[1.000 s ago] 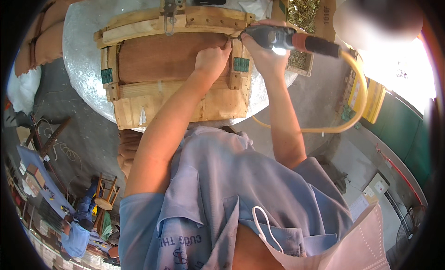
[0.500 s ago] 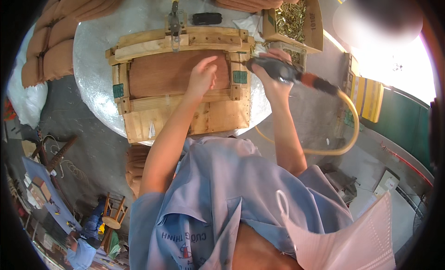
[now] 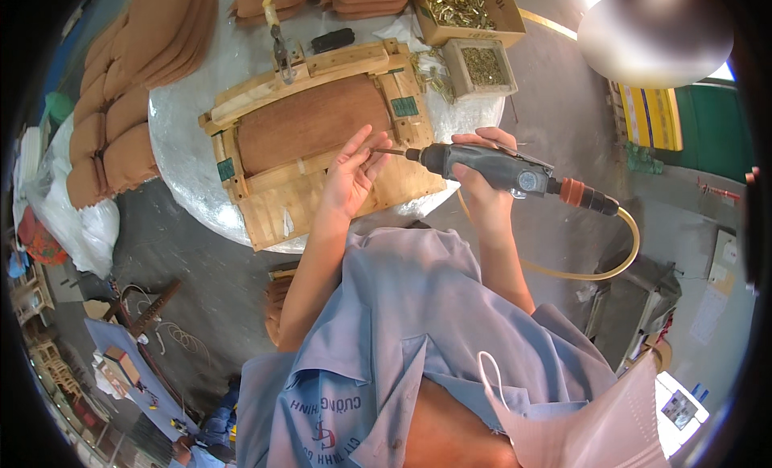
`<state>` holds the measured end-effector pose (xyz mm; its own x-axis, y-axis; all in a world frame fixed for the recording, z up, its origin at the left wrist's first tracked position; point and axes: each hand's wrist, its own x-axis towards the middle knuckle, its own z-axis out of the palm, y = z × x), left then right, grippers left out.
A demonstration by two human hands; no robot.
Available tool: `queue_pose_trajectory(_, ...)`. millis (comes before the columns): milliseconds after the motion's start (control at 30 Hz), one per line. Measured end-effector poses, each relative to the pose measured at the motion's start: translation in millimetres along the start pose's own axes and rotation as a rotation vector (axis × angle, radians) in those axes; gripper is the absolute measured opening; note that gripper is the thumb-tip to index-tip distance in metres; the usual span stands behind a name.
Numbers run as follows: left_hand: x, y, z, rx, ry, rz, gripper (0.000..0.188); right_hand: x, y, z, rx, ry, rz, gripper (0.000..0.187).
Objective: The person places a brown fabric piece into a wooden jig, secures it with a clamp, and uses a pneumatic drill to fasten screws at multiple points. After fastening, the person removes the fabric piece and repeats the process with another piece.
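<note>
A dark grey pneumatic screwdriver (image 3: 503,169) with an orange-and-black hose coupling lies in my right hand (image 3: 482,178), whose fingers wrap its body. Its long thin bit points left to the fingertips of my left hand (image 3: 352,174). Those fingers are bent together around the bit's tip, the index finger raised; any small piece between them is too small to make out. Beneath and beyond my hands is a wooden jig (image 3: 301,64) with a brown curved wooden panel (image 3: 314,124) set in its frame. A metal toggle clamp (image 3: 283,62) stands on the jig's far rail.
A round, plastic-wrapped table (image 3: 181,154) carries the jig. Stacks of brown panels (image 3: 165,34) sit at the far left. A cardboard box (image 3: 503,18) of brass-coloured fasteners and a smaller tray (image 3: 482,70) stand far right. A yellow air hose (image 3: 631,243) loops beside my right arm.
The screwdriver has come back from the jig's right side toward me, its bit now at my left fingers. My left hand has drawn nearer and turned palm up. The view has swung round.
</note>
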<state>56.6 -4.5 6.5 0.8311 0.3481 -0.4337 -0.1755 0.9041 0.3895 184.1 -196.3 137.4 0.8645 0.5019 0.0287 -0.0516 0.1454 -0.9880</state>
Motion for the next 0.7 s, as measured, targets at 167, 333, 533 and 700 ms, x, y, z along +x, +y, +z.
queue_pose_trajectory(167,-15.2,-10.8,-7.8,-0.053,0.052,0.021,0.046,-28.6,-6.4,-6.1,0.047,0.043,-0.003,0.064)
queue_pose_trajectory(333,-23.5,-24.0,-9.1,-0.207,0.017,-0.017,0.039,-51.1,-2.5,-11.6,0.037,0.061,-0.061,0.063)
queue_pose_trajectory(533,-27.3,-32.0,-4.9,-0.3,-0.041,-0.046,0.036,-66.9,1.8,-15.0,0.077,0.103,-0.082,0.064)
queue_pose_trajectory(700,-26.6,-34.3,-5.0,-0.35,-0.086,-0.044,0.035,-68.6,1.0,-17.0,0.108,0.132,-0.067,0.064)
